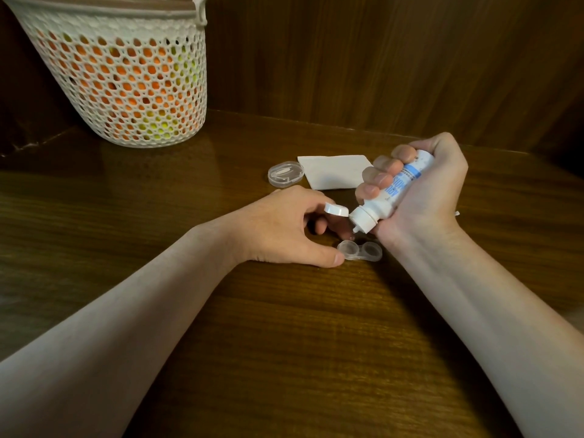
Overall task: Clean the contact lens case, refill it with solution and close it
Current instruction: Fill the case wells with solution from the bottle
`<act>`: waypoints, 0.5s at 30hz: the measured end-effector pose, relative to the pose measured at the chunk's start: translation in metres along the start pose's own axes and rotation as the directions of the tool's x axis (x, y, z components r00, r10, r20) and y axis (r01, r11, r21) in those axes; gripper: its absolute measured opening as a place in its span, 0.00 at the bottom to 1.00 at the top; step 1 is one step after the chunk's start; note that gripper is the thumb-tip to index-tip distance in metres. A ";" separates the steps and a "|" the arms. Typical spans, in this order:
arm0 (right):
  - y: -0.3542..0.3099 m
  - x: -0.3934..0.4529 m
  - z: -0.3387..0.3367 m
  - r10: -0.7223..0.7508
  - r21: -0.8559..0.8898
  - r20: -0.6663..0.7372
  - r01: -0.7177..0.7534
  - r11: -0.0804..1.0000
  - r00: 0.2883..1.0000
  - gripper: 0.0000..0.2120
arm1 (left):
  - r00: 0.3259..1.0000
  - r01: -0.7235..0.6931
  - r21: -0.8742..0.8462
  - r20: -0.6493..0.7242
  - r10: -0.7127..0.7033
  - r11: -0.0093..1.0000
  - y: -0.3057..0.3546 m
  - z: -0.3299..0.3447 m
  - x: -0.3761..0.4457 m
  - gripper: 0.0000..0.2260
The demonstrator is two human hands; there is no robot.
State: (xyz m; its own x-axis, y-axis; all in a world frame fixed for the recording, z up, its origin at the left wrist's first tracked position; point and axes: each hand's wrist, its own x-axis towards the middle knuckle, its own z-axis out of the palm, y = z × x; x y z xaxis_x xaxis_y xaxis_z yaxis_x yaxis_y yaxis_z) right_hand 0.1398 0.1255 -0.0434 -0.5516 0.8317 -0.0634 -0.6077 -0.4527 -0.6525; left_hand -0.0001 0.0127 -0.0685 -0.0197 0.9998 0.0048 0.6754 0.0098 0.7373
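Dark wood-grain counter point(284, 327), backed by wood-panelled walls. A white perforated basket point(126, 90) stands at the far left, holding orange and yellow-green items, not identifiable. A white tissue point(331, 172) lies beside a small clear lidded container point(285, 174). The clear contact lens case point(360, 251) rests on the counter, both wells uncapped. The left hand point(284, 229) steadies it, thumb touching its left well. The right hand point(423, 191), fingers curled tight, grips a white solution bottle point(388, 197) tilted nozzle-down over the case, flip cap point(336, 209) open. Blue label lettering is only partly legible.
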 end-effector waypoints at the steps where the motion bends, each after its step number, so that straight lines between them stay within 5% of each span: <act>1: 0.000 0.000 0.000 -0.001 -0.001 -0.001 0.001 1.000 1.000 0.17 | 1.000 0.000 0.003 0.001 0.000 1.000 0.000 0.000 0.000 0.09; 15: 0.003 0.001 -0.003 0.069 0.002 -0.016 -0.069 0.998 0.998 0.16 | 0.999 -0.021 0.031 -0.023 0.021 0.999 -0.001 0.000 0.001 0.10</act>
State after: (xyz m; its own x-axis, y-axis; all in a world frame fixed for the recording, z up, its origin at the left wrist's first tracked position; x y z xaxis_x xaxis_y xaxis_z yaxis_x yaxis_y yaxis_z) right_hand 0.1390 0.1256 -0.0473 -0.5831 0.8035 -0.1199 -0.5693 -0.5093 -0.6454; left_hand -0.0006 0.0135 -0.0696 -0.0224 0.9991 0.0365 0.6980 -0.0105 0.7161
